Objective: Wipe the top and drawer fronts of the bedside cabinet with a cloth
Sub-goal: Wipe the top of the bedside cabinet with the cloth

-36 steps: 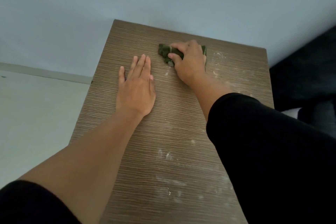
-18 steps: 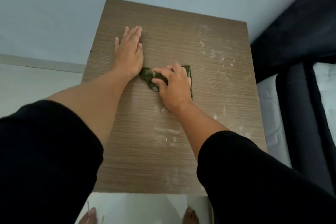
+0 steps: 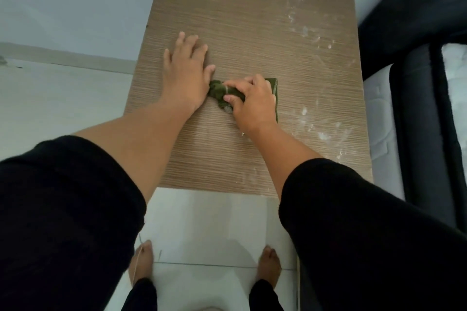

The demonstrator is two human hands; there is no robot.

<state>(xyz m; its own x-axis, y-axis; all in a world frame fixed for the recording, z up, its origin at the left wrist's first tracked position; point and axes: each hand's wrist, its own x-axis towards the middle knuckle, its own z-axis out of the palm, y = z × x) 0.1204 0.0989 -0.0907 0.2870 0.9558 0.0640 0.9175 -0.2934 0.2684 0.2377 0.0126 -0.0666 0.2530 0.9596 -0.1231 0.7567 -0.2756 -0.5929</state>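
The right hand (image 3: 252,103) is gripping the green cloth (image 3: 222,92) mid-cabinet top (image 3: 227,20), the left hand (image 3: 185,76) is pressing flat and empty just beside it (thumb nearly touching), and the white smears (image 3: 326,131) are lying rightward, on the cloth hand's side.

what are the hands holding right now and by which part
The right hand grips the green cloth at its bunched left end, pressing it on the cabinet top. The left hand lies flat, holding nothing.
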